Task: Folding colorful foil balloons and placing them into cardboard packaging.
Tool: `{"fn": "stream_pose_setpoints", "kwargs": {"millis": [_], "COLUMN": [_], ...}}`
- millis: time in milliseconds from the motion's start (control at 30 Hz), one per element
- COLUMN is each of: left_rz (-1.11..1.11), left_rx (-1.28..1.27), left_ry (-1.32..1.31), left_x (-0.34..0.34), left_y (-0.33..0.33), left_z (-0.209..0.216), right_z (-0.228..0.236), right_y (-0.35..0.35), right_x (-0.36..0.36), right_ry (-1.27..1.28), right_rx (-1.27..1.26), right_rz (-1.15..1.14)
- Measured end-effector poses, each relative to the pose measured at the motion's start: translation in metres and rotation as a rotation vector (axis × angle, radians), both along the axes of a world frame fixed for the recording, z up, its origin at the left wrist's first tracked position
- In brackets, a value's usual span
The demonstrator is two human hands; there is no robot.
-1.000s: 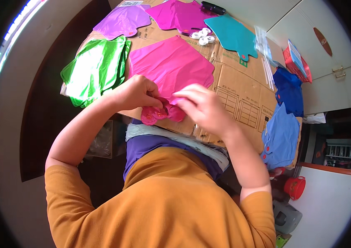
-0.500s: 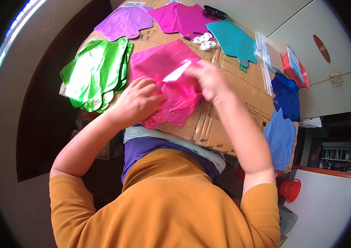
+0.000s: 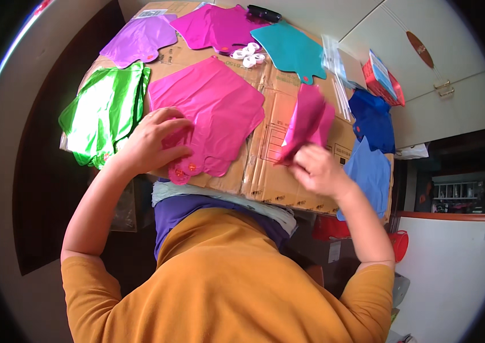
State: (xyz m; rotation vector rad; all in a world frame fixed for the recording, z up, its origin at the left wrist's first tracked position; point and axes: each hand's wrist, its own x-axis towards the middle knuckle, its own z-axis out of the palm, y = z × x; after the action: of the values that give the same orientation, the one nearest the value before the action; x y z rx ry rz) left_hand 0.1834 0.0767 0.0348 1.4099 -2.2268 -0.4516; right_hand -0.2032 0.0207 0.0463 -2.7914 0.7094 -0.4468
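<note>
In front of me lies a pink pile of flat, star-like foil balloons (image 3: 219, 108), their rounded tabs toward me. My left hand (image 3: 159, 137) rests on the pile's left part, fingers spread and curved. To the right of the pile, my right hand (image 3: 321, 170) is closed on the lower end of a folded pink foil balloon (image 3: 305, 123), which stands up above the cardboard and is slightly blurred. The fingertips at its gripped end are partly hidden.
Around the cardboard (image 3: 259, 166) lie green (image 3: 102, 108), purple (image 3: 139, 40), magenta (image 3: 217, 26), teal (image 3: 291, 48), dark blue (image 3: 373, 120) and light blue foil balloons (image 3: 368, 174). White rolls (image 3: 248, 55), clear-bagged straws (image 3: 342, 97), a black object (image 3: 263, 13) and a red basket (image 3: 382, 83) sit near the far side.
My right hand has moved right and toward me, away from the pile, carrying the folded pink balloon. My left hand's fingers have spread on the pile. The whole view has shifted somewhat.
</note>
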Motion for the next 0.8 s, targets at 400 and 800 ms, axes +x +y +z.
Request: {"fn": "stream_pose_setpoints", "kwargs": {"millis": [400,800], "left_rz": [0.361,0.265], "left_rx": [-0.146,-0.27], "left_ry": [0.085,0.024], "left_x": [0.051,0.037], "left_y": [0.049,0.039], "left_z": [0.02,0.026], "right_z": [0.002,-0.009], "right_y": [-0.009,0.015], "right_x": [0.016,-0.025], "right_ry": [-0.057,0.128], "right_rx": [0.063,0.132], "right_rz": [0.062,-0.183]}}
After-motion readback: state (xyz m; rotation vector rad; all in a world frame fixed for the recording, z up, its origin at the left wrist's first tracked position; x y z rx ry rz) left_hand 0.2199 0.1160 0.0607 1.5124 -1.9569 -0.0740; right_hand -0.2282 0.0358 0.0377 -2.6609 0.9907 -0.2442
